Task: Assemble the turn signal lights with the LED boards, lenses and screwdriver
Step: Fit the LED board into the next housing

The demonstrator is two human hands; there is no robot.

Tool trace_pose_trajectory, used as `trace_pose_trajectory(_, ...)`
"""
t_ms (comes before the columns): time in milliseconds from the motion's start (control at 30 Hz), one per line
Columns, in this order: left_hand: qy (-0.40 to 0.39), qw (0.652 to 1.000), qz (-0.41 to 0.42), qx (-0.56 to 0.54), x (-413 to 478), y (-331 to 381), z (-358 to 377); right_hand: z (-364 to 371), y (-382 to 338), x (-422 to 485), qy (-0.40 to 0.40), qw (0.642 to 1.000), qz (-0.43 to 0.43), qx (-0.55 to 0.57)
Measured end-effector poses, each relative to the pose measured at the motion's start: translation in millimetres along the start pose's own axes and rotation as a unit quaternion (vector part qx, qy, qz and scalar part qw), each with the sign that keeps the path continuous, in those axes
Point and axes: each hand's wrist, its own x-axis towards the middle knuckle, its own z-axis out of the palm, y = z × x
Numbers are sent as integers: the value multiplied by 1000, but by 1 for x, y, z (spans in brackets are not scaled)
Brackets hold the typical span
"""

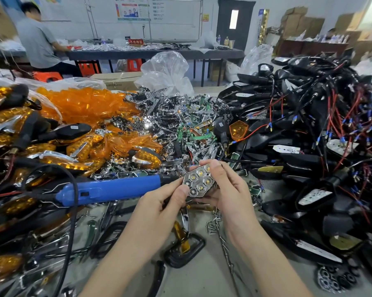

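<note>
My left grip and right grip both pinch the 7-cell reflector by its edges, just right of the blue screwdriver; I'd check every LED sits centred in its cell before fastening

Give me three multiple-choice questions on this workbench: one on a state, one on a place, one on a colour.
1. How is the chrome reflector held? A lying on the table; B by the left hand and right hand together; C by one hand alone.
2. Where does the screwdriver lie? A left of the hands; B right of the hands; C upright in a holder.
3. What colour is the lens heap? A green; B orange; C clear.
Answers: 1 B, both hands pinch its edges. 2 A, its blue handle stretches leftward. 3 B, the heap is orange.
</note>
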Motion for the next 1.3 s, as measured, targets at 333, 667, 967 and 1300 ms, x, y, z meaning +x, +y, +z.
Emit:
trace_pose_trajectory(333,7,999,-26,-19,-3,-3,0,5,-3,1,10,999,28,19)
trace_pose_trajectory(667,2,1000,-17,12,-4,0,0,6,-2,2,5,999,28,22)
trace_pose_trajectory(967,33,999,-1,31,-6,0,4,6,-4,0,-6,998,34,45)
trace_pose_trajectory(1300,32,999,27,35,-6,4,4,8,-7,-3,-15,998,35,40)
